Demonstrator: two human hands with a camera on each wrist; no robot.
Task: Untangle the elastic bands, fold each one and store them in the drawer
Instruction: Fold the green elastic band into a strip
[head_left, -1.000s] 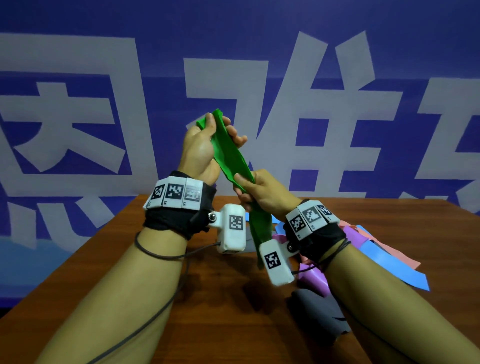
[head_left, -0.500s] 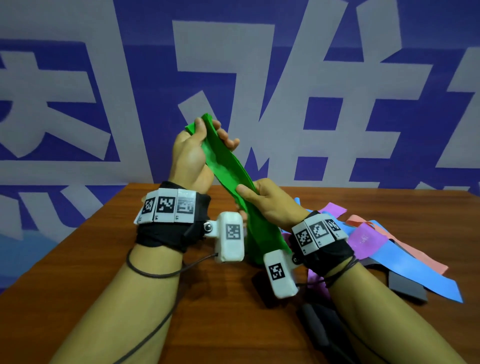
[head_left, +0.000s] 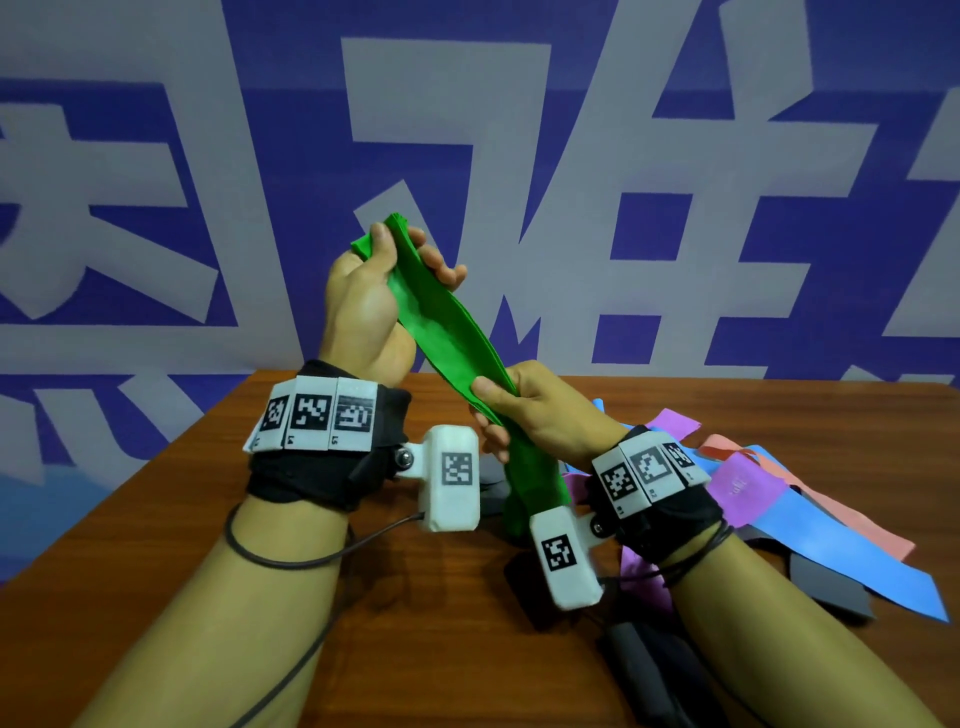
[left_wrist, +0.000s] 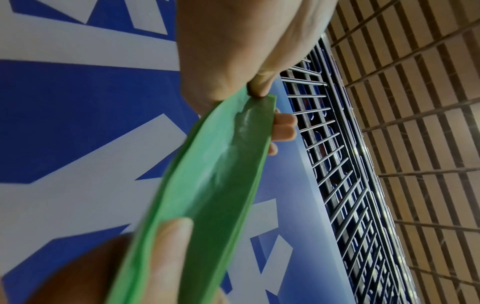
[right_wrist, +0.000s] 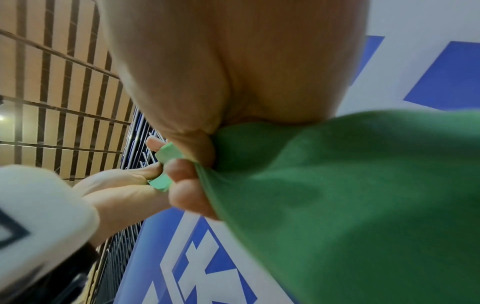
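A wooden desk (head_left: 156, 545) is carrying loose blue, pink, purple and grey bands (head_left: 852, 561) along its right side. Above its middle, a green band (head_left: 447, 332) is slanting between two hands: left hand (head_left: 363, 306) fingers pinching its top end, right hand (head_left: 540, 415) fingers curling around it lower down.

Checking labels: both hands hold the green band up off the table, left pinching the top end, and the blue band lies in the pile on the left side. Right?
Not quite. The blue band lies in the pile on the right side of the table, as the head view shows. The rest stands: left hand pinches the green band's top end, right hand grips lower.
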